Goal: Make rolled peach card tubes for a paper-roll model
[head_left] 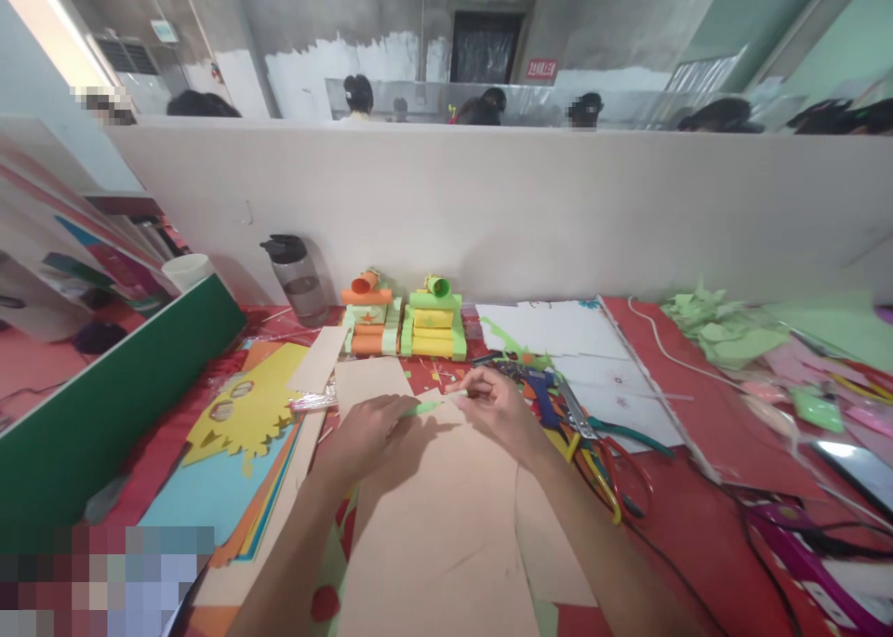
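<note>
A large pale-beige paper sheet (439, 525) lies in front of me, under both hands. My left hand (373, 431) rests over its far left part, fingers closed at the end of a narrow light-green paper strip (420, 408). Across from it my right hand (497, 409) is closed in a pinch near the sheet's far edge. A tiny pale bit shows at those fingertips, too small to name. Beyond the hands stand two paper tank models, one orange and green (368, 319), the other yellow and green (433, 321).
Coloured paper sheets (209, 488) are stacked at left beside a green divider (104, 423). A dark-capped bottle (297, 279) stands behind. At right lie a blue glue gun (544, 395), scissors (606, 488), white sheets (614, 386), green scraps (718, 330) and a phone (855, 474).
</note>
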The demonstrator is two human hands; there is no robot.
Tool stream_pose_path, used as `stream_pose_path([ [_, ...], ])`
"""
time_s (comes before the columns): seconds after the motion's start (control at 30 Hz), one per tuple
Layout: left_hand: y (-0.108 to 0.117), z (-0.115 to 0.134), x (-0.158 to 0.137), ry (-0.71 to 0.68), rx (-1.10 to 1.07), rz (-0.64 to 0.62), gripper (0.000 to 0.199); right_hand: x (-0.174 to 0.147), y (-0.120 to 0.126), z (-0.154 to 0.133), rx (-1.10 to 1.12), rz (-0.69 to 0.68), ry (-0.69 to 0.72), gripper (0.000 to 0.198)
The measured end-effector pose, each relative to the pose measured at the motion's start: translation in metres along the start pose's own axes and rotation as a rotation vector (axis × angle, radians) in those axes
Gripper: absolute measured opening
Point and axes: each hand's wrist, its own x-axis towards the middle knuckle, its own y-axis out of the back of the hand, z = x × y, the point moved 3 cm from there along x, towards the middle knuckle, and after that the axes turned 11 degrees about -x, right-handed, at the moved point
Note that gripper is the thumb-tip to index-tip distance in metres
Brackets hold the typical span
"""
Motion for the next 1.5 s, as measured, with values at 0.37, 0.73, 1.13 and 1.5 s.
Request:
stream_pose_path([
  [0.37, -0.002, -0.001, 0.0, 0.028, -0.027, -0.019, 0.026, 0.0, -0.007, 0.001, 0.046, -0.065, -0.046, 0.021],
  [0.73, -0.007, 0.007, 0.0, -0.055, -0.049, 0.02, 0.028, -0.005, -0.017, 0.001, 0.055, 0.018, -0.059, 0.021],
  [1.13, -0.007, 0.01, 0.0, -0.072, 0.05, 0.001, 0.021, -0.003, -0.027, 0.0, 0.053, 0.054, -0.045, 0.017],
  [1.5, -0.007, -0.024, -0.001, 0.053, 0.275, 0.04, 0.038, 0.002, 0.007, -0.006, -0.412, 0.208, 0.082, 0.014],
])
